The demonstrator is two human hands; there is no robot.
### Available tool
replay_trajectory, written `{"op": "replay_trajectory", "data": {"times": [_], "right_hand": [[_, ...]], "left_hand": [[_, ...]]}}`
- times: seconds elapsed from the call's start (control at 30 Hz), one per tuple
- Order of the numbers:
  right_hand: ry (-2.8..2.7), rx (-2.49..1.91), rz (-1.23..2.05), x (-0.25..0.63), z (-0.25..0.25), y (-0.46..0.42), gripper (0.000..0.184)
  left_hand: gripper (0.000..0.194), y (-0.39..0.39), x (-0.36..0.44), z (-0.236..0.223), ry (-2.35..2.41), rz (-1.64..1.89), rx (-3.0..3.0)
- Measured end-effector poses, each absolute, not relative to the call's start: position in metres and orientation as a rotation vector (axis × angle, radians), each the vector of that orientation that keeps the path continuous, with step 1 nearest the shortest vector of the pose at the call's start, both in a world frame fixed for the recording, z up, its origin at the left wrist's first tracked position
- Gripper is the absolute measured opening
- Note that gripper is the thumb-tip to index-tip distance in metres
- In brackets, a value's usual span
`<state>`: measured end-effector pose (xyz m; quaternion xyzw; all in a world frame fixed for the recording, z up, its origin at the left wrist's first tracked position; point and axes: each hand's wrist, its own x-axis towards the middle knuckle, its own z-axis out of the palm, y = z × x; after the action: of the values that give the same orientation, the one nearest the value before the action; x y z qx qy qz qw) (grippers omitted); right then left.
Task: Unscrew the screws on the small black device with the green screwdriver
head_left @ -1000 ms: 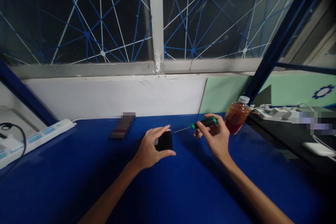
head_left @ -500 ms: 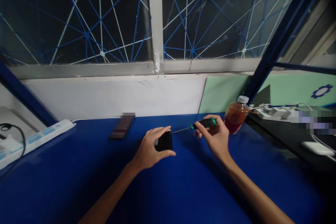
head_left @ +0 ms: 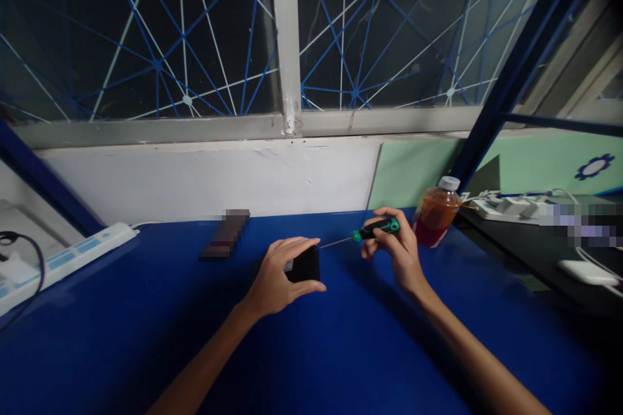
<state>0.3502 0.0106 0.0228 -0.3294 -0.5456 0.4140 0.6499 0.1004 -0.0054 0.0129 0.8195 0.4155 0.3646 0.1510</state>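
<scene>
The black box (head_left: 307, 264) lies near the middle of the blue table (head_left: 341, 343), held down there by the person's left hand (head_left: 277, 275). That hand is half open, curved around the box, with the fingers along its far edge and the thumb along its near edge; a pale label shows beside the palm.

The screwdriver (head_left: 359, 235) points leftward at the far right corner of the box, its shaft slanting slightly down to the tip. Whether the tip touches the box cannot be told. The right hand (head_left: 400, 249) is mostly closed, thumb and fingers gripping the black and green handle, the wrist on the near side.

Just beyond the right hand stands a bottle (head_left: 437, 215) of reddish-orange drink, white cap on. Left of the box, well apart from it, a dark slab (head_left: 226, 235) lies near the table's back edge, blurred out. A white power strip (head_left: 73, 254) slants along the table's left side. To the right, a black surface (head_left: 525, 249) bears a white adapter (head_left: 586, 272) and cables. Behind rise a pale wall (head_left: 219, 181), a green panel (head_left: 402, 175) and windows (head_left: 195, 32) crossed with blue and white lines.
</scene>
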Motion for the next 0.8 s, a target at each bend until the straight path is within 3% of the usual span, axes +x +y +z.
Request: {"op": "replay_trajectory", "data": {"times": [0.33,0.67,0.8], "right_hand": [[-1.254,-0.998,0.683,0.3443,0.0212,0.0089,0.02],[-1.278,-0.905,0.725,0.3469,0.0164,0.0122,0.023],[-1.253,-1.023,0.598,0.3451,0.0187,0.0115,0.025]], "left_hand": [[0.07,-0.0083,0.1027,0.0184,1.199,0.978,2.337],[0.065,-0.0084,0.1017,0.0199,1.205,1.013,2.318],[0.074,-0.0086,0.1014,0.0184,1.199,1.014,2.297]]}}
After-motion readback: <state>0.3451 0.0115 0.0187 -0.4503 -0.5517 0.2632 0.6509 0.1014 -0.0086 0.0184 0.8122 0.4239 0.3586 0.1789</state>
